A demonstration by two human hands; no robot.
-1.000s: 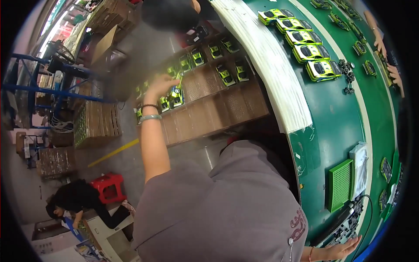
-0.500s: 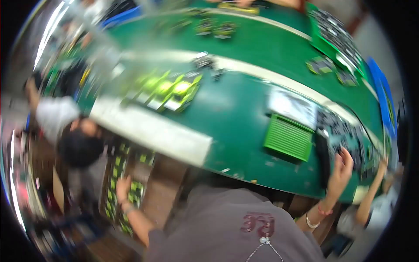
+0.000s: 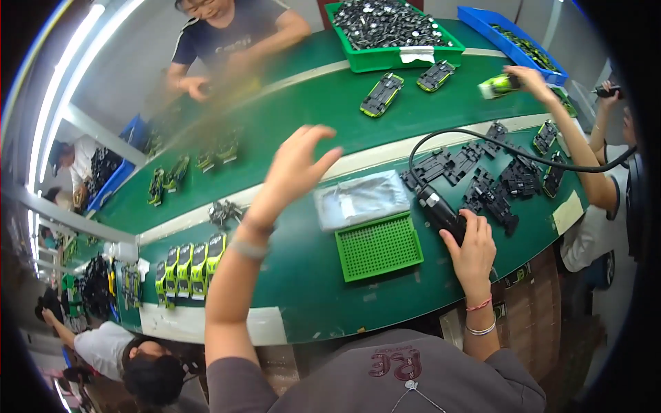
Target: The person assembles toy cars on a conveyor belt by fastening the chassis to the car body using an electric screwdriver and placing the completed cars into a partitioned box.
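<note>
My left hand [image 3: 299, 165] is raised over the table, its thumb and fingers apart and nothing in them. My right hand [image 3: 475, 255] has its thumb and fingers around the lower end of a black electric screwdriver [image 3: 438, 208], which lies at a slant by the table's near side. The tool's thick black cable [image 3: 509, 146] loops up and off to the right. Between my hands is a green perforated tray [image 3: 379, 248], with a clear plastic-wrapped pack [image 3: 363, 199] against its far edge. Right of the screwdriver lie several black toy-car chassis [image 3: 485, 196].
Several green toy-car bodies [image 3: 200, 265] stand in a row at left, near a white strip [image 3: 265, 325]. Across the belt [image 3: 310, 100] sit a green bin of small black parts [image 3: 399, 58] and a blue bin [image 3: 475, 17]. A co-worker's hand [image 3: 530, 79] holds a green car at right.
My view has swung round to the right. My left hand has come up from the green pieces below the table's edge to over the table. My right hand has closed around the electric screwdriver.
</note>
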